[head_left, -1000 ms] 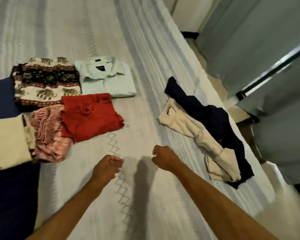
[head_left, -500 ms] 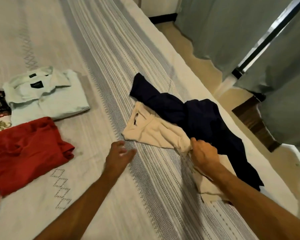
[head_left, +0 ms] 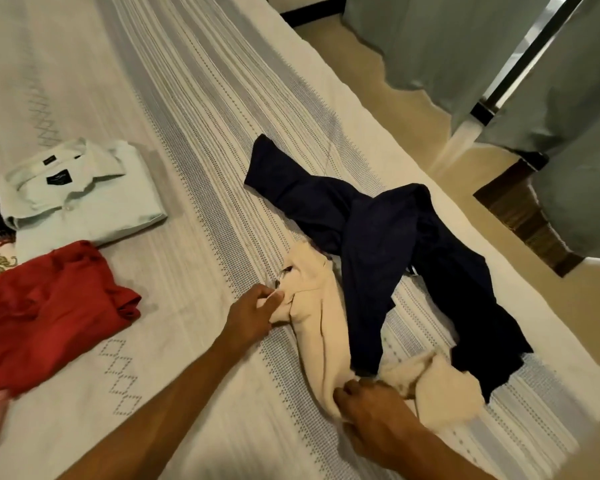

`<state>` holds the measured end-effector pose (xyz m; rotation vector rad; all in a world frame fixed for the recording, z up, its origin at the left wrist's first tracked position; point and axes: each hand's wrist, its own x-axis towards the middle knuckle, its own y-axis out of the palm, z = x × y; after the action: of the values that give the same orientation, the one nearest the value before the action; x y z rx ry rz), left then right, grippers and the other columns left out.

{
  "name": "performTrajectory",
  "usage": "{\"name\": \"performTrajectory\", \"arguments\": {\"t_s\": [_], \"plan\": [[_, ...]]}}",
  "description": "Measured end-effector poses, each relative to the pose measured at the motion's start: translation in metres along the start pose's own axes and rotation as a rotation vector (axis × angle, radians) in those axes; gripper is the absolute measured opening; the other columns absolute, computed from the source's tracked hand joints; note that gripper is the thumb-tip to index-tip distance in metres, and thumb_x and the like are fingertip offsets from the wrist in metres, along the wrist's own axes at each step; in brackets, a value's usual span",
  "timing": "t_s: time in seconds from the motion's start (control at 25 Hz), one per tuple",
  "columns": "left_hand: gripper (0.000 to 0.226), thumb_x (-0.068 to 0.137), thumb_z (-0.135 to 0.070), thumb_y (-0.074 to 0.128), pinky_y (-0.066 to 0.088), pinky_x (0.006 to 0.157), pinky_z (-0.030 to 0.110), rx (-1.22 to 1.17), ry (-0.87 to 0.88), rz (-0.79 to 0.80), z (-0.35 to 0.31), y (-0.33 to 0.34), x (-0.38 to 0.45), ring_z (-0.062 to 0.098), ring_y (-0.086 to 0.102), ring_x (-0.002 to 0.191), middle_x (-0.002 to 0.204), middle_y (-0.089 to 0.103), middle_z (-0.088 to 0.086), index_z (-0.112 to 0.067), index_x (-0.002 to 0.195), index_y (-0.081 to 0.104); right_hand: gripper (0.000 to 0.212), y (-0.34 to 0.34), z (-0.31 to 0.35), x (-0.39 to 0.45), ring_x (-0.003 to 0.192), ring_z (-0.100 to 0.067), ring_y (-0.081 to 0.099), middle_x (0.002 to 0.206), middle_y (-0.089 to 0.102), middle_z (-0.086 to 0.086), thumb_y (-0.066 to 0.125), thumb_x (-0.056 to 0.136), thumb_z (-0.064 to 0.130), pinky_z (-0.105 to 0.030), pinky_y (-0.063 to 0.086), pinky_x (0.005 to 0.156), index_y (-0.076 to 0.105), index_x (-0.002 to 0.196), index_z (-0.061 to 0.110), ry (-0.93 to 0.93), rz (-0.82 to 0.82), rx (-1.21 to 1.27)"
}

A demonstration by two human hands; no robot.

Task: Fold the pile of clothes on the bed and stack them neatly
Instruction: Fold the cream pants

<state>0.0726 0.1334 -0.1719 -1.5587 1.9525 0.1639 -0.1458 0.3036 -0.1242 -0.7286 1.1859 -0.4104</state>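
Head view: left hand (head_left: 253, 311) and right hand (head_left: 368, 415) grip cream garment (head_left: 321, 327).

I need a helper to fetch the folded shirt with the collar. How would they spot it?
On the bed, look left, past the striped band. The pale collared shirt lies just beyond the red garment. It alone shows a collar and dark neck label.

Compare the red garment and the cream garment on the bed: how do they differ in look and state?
The red garment is folded into a compact block; the cream garment lies unfolded and rumpled. No hand touches the red garment, while the left hand and right hand both grip the cream one. The red garment lies by itself; the cream garment has a dark blue garment draped over it. Both rest on the bed.
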Motion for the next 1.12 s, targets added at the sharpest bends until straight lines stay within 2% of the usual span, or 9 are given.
{"name": "performTrajectory", "arguments": {"t_s": [0.16,0.28,0.4,0.52,0.6,0.72,0.8,0.96,1.12], "plan": [[0.022,0.091,-0.057,0.067,0.057,0.072,0.041,-0.032,0.018,-0.228,0.062,-0.054,-0.068,0.026,0.068,0.076,0.102,0.072,-0.004,-0.043,0.107,0.064,0.044,0.015,0.024,0.0,0.107,-0.036,0.062,0.124,0.062,-0.011,0.052,0.096,0.043,-0.038,0.041,0.076,0.052,0.131,0.017,0.112,-0.067,0.039],[0.034,0.094,-0.058,0.067,0.056,0.089,0.049,-0.034,0.089,-0.289,0.073,-0.117,-0.115,0.025,0.067,0.101,0.107,0.071,-0.001,-0.035,0.119,0.065,0.045,-0.015,0.048,-0.011,0.104,-0.027,0.066,0.119,0.067,-0.006,0.045,0.098,0.059,-0.034,0.042,0.075,0.058,0.123,0.024,0.274,-0.101,0.083],[0.027,0.1,-0.046,0.066,0.052,0.088,0.046,-0.033,0.26,-0.184,0.058,-0.18,-0.161,0.016,0.065,0.099,0.105,0.07,-0.008,-0.027,0.119,0.064,0.042,-0.071,0.089,-0.003,0.094,-0.017,0.066,0.112,0.069,0.002,0.051,0.097,0.062,-0.035,0.055,0.078,0.056,0.122,0.029,0.321,-0.384,0.388],[0.019,0.103,-0.034,0.061,0.05,0.079,0.038,0.005,0.465,0.007,0.015,-0.217,-0.195,0.015,0.064,0.093,0.103,0.067,-0.005,-0.025,0.119,0.065,0.071,-0.15,0.137,0.017,0.135,-0.016,0.048,0.154,0.047,0.004,0.073,0.089,0.033,-0.041,0.044,0.111,0.038,0.15,0.037,-0.038,-0.497,0.799],[0.02,0.103,-0.024,0.061,0.051,0.082,0.03,0.031,0.592,0.102,-0.021,-0.246,-0.221,0.014,0.066,0.099,0.109,0.068,-0.002,-0.016,0.12,0.066,0.089,-0.214,0.19,0.021,0.148,-0.009,0.032,0.163,0.034,0.013,0.073,0.082,0.004,-0.036,0.031,0.118,0.036,0.154,0.041,-0.3,-0.307,0.854],[0.016,0.102,-0.019,0.065,0.058,0.084,0.034,0.087,0.672,0.162,-0.09,-0.298,-0.269,0.019,0.07,0.1,0.109,0.072,0.001,-0.015,0.117,0.069,0.048,-0.297,0.26,-0.004,0.108,-0.008,0.062,0.118,0.069,0.01,0.072,0.076,0.001,-0.033,0.05,0.091,0.067,0.12,0.021,-0.448,-0.076,0.663],[0.018,0.099,-0.035,0.068,0.058,0.084,0.043,0.165,0.669,0.147,-0.133,-0.34,-0.307,0.02,0.07,0.097,0.105,0.073,-0.002,-0.022,0.112,0.071,0.016,-0.338,0.288,-0.04,0.084,-0.007,0.063,0.091,0.071,0.012,0.073,0.079,0.019,-0.036,0.051,0.079,0.072,0.095,0.019,-0.41,-0.167,0.535],[0.031,0.095,-0.055,0.069,0.052,0.076,0.03,0.339,0.68,0.061,-0.202,-0.403,-0.377,0.012,0.062,0.093,0.098,0.06,-0.007,-0.025,0.09,0.073,0.039,-0.409,0.301,-0.128,0.114,-0.013,0.059,0.126,0.068,0.008,0.051,0.09,0.05,-0.047,0.04,0.11,0.076,0.109,0.027,-0.371,-0.504,0.003],[0.021,0.091,-0.022,0.078,0.048,0.065,0.018,0.359,0.73,-0.014,-0.286,-0.434,-0.447,0.003,0.06,0.077,0.089,0.065,0.0,-0.013,0.075,0.068,0.047,-0.478,0.318,-0.226,0.099,-0.017,0.06,0.099,0.064,0.007,0.029,0.094,0.053,-0.058,0.024,0.122,0.068,0.095,0.026,-0.198,-0.796,-0.581]]}}
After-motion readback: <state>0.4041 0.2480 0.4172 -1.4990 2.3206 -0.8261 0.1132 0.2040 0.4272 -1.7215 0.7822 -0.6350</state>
